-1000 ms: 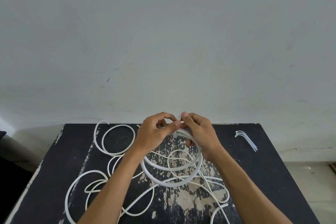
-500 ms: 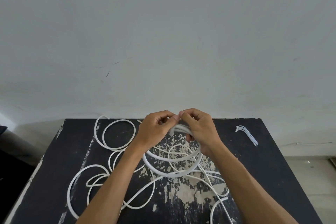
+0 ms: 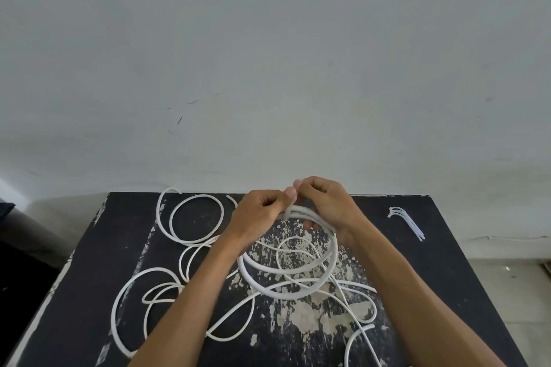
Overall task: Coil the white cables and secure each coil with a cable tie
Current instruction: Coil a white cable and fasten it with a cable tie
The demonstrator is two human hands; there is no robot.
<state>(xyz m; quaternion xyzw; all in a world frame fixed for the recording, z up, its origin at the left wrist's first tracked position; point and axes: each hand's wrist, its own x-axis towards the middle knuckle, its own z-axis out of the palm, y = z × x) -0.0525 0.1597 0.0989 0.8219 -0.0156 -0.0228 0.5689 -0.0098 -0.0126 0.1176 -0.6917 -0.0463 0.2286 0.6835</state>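
Note:
A coil of white cable hangs over the middle of the black table, held up at its far side by both hands. My left hand pinches the top of the coil between thumb and fingers. My right hand curls round the bundled strands beside it, thumb tip meeting the left thumb. A thin white strip, probably a cable tie, shows between the thumbs; its wrap is hidden. Loose white cables lie in loops across the left and near parts of the table.
A small bunch of white cable ties lies at the table's far right. The table top has worn, flaking paint in its middle. A plain grey wall stands behind the table, and floor shows to the right.
Both hands stay on the coil's top and have shifted slightly toward the table's far edge. The thumbs have closed tighter together over the bundle.

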